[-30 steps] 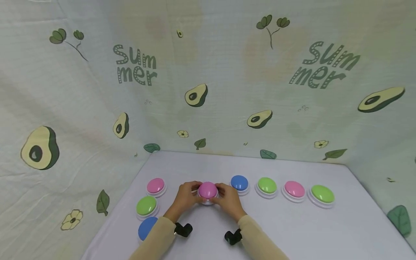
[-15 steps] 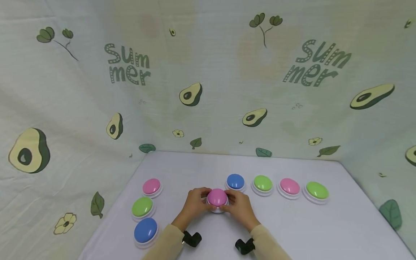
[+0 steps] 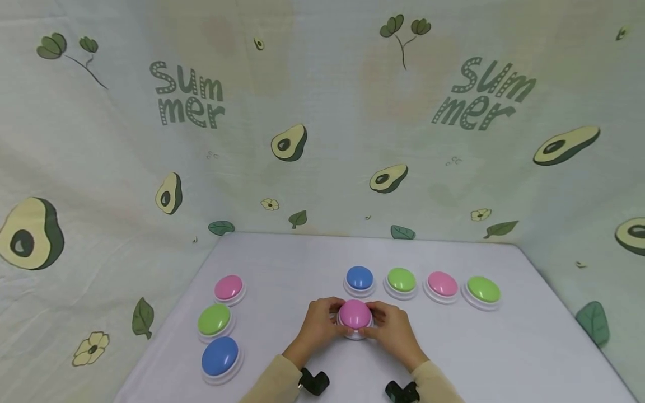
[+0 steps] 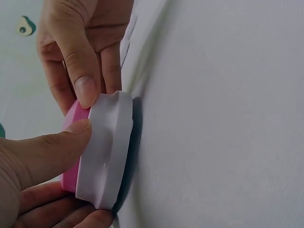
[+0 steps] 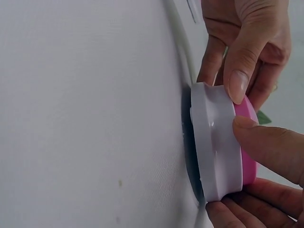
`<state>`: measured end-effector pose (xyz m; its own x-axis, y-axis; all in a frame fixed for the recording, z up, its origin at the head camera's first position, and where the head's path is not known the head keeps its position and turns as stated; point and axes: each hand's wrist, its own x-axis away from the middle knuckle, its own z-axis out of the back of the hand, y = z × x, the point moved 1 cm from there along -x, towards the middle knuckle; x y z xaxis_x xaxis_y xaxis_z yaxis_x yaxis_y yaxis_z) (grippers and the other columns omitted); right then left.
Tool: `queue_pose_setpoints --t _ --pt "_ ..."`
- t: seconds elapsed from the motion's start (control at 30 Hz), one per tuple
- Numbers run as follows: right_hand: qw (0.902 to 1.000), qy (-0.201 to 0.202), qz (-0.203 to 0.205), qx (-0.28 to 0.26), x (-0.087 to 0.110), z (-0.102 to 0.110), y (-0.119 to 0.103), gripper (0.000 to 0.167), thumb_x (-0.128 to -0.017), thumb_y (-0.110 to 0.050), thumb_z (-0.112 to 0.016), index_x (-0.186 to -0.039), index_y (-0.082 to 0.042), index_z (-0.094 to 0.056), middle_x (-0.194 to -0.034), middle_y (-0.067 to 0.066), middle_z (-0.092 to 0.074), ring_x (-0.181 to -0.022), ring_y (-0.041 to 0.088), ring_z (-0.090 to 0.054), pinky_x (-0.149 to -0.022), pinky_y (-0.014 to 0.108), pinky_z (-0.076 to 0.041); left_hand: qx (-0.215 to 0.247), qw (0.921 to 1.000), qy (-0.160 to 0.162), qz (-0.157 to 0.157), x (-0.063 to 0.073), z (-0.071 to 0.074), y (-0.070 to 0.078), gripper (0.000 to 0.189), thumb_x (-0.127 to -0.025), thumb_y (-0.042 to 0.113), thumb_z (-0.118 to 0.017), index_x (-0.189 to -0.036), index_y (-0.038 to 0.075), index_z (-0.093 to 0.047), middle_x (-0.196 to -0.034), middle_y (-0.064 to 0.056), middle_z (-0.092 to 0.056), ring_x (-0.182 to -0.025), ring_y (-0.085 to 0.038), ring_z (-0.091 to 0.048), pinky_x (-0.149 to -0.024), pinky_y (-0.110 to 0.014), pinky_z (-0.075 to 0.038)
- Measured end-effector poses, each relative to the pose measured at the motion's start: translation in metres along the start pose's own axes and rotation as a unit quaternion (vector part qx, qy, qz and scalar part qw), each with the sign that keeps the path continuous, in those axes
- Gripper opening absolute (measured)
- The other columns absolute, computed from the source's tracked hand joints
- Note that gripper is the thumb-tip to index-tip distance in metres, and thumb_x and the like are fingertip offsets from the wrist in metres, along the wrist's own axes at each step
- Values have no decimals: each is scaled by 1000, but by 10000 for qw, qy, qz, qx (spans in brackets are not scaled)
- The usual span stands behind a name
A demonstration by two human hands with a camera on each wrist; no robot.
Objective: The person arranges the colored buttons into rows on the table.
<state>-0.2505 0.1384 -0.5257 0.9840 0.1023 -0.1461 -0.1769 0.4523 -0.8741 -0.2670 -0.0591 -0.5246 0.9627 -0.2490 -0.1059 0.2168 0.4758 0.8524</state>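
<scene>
A pink push button with a round white base is between my two hands, in front of the blue button at the left end of the back row. My left hand grips it from the left, thumb at the near side and fingers round the far side. From the right, my right hand grips the same button in a mirrored way. Both wrist views show the white base close over the table, with a dark shadow beneath, and the thumbs near the seam between dome and base.
Right of the blue button run a green, a pink and another green button. On the left stand a pink, a green and a blue button. A patterned cloth hangs behind the white table.
Both hands have carried the held pink button to the right and nearer to me, from left of the back row's blue button to in front of it. The head view has turned slightly right.
</scene>
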Motion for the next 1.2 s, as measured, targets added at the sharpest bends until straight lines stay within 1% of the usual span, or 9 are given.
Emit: queue_pose_setpoints --t 0.1,0.27,0.43,0.6,0.73,0.87,1.07,1.2 --pt "10000 17 26 -1 2 4 -1 57 -69 1 -94 -121 7 -71 -122 26 -72 -117 42 -70 -95 40 -59 -54 10000 41 -23 1 -3 1 57 -73 4 -96 -124 -3 -71 -121 -16 -74 -116 -31 -71 -94 -35 -60" --pt "9999 -27 24 -101 2 4 -1 58 -68 4 -94 -121 9 -70 -121 28 -72 -116 44 -69 -95 41 -58 -291 9994 189 2 3 -5 0 58 -73 6 -96 -125 0 -71 -122 -14 -75 -115 -28 -71 -96 -35 -59" --pt "9999 38 22 112 4 1 0 58 -69 2 -95 -121 7 -71 -121 26 -73 -117 41 -70 -96 40 -58 -343 9990 265 80 7 -6 -5 59 -74 9 -97 -127 3 -71 -123 -10 -75 -118 -27 -70 -98 -35 -58" --pt "9999 32 93 78 5 -1 2 57 -70 2 -94 -122 7 -70 -121 27 -73 -118 42 -69 -97 42 -58 -212 9992 317 105 9 -5 -7 59 -73 11 -97 -127 5 -72 -121 -6 -75 -119 -27 -66 -98 -33 -58" --pt "9999 28 122 52 4 -1 6 56 -71 0 -94 -123 5 -71 -122 25 -73 -119 41 -69 -97 40 -58 25 9994 327 78 8 -6 -10 59 -73 8 -97 -126 4 -72 -122 -8 -75 -119 -28 -67 -96 -29 -58" --pt "9999 87 85 18 5 1 11 57 -72 -1 -95 -123 3 -71 -123 22 -73 -120 39 -69 -97 38 -58 219 9993 300 0 5 -11 -12 59 -73 7 -97 -126 2 -72 -123 -11 -75 -120 -27 -69 -94 -25 -58" --pt "9998 135 100 -62 7 4 14 56 -73 0 -94 -124 3 -71 -125 23 -72 -122 41 -67 -97 37 -57 436 9988 202 -67 4 -14 -10 59 -72 7 -97 -125 0 -71 -124 -13 -74 -121 -30 -68 -95 -26 -58" --pt "9997 134 146 -147 6 5 12 57 -72 3 -93 -125 5 -70 -125 23 -72 -122 42 -66 -97 36 -57 427 9989 183 -103 3 -12 -9 59 -73 8 -96 -126 0 -71 -126 -13 -74 -122 -30 -68 -96 -27 -57"
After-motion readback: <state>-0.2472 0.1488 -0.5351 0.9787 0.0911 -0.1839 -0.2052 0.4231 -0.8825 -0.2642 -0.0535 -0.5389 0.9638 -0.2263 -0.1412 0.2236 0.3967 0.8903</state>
